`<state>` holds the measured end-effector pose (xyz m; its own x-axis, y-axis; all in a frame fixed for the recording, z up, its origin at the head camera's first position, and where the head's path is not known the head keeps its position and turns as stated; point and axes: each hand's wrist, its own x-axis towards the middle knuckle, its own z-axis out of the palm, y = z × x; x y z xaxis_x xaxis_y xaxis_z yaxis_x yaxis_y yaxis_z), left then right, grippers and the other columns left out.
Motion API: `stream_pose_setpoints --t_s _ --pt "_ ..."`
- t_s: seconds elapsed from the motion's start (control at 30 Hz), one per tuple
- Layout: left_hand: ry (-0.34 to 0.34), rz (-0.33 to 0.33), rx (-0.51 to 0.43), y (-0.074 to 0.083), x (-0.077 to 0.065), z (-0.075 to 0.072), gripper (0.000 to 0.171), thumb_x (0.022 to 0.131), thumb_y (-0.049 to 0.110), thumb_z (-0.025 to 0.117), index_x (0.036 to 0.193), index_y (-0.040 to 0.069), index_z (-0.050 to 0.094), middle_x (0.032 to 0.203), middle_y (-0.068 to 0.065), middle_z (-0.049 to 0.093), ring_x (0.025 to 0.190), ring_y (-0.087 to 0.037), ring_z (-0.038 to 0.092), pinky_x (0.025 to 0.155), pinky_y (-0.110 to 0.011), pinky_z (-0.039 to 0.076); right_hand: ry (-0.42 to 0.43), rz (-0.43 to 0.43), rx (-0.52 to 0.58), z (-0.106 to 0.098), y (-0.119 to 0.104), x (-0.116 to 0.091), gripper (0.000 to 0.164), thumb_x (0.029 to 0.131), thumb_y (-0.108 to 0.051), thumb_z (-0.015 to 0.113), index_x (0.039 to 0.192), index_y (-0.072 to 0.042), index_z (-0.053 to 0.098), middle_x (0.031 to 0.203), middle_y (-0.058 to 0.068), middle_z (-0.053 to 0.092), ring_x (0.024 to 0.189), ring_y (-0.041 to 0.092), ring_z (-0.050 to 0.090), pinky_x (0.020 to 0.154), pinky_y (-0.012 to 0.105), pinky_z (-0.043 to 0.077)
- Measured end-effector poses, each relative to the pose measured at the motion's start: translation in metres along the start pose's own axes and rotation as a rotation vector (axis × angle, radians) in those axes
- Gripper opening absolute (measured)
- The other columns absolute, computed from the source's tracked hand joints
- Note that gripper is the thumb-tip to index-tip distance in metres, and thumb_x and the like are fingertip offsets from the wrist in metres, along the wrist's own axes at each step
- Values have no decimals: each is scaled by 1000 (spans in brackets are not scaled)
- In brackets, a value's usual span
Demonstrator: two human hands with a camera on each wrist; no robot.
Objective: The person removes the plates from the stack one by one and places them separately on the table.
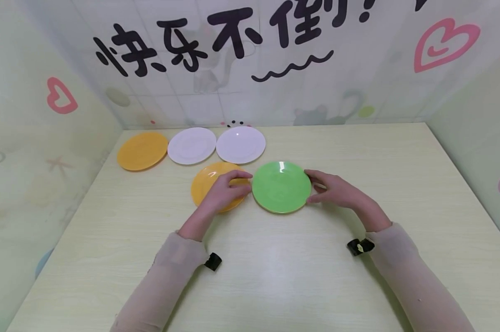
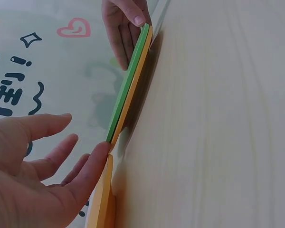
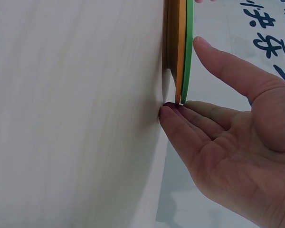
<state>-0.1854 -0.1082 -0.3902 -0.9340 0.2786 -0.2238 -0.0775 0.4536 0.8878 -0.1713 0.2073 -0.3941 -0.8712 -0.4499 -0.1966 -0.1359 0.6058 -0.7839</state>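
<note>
A green plate (image 1: pixel 281 187) lies at mid-table, stacked on an orange plate (image 2: pixel 128 97) whose edge shows beneath it in the wrist views. My left hand (image 1: pixel 226 190) is at the stack's left edge, fingers spread and one fingertip right at the rim. Under that hand, a second orange plate (image 1: pixel 208 182) sits beside the stack, partly covered by it. At the stack's right edge is my right hand (image 1: pixel 334 189), its fingers extended by the rim. In the right wrist view, the thumb is close to the green plate's face.
Along the back left stand another orange plate (image 1: pixel 142 151), a white plate (image 1: pixel 191 145) and a second white plate (image 1: pixel 240 145) in a row. A printed backdrop (image 1: pixel 250 103) rises behind the pale wooden table (image 1: pixel 258 272), with side panels left and right.
</note>
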Motion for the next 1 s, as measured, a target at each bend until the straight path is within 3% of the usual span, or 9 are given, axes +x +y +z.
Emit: stream_pose_setpoints --t_s 0.2,0.4,0.57,0.8,1.0 --pt "-6 -3 -49 2 1 1 39 94 16 68 131 9 60 139 -9 57 127 -27 57 105 -37 54 5 21 -20 -2 -3 1 85 88 -13 75 154 5 24 159 25 31 146 42 34 118 50 38" --pt "-25 -17 -207 3 5 5 47 95 10 64 139 0 48 144 -17 53 128 -30 54 104 -35 54 -1 23 -5 -3 -2 1 85 88 -9 74 155 6 23 160 26 28 146 42 33 118 51 37" --pt "-53 -23 -245 4 9 14 53 96 7 62 145 2 42 147 -21 51 131 -33 54 103 -35 55 -6 13 9 -1 2 0 85 88 -9 74 154 6 23 160 27 28 145 44 33 117 51 39" --pt "-24 -37 -280 8 10 24 57 93 -3 60 146 9 43 137 -18 51 103 -25 63 82 -30 63 -27 -22 80 2 5 -1 86 88 -7 74 154 9 21 160 29 25 146 46 29 118 50 37" --pt "35 -29 -288 11 4 6 54 95 1 59 145 11 44 136 -16 52 96 -19 63 79 -28 63 -32 -20 75 0 2 1 86 88 -9 75 154 6 23 161 25 28 148 43 30 118 50 36"
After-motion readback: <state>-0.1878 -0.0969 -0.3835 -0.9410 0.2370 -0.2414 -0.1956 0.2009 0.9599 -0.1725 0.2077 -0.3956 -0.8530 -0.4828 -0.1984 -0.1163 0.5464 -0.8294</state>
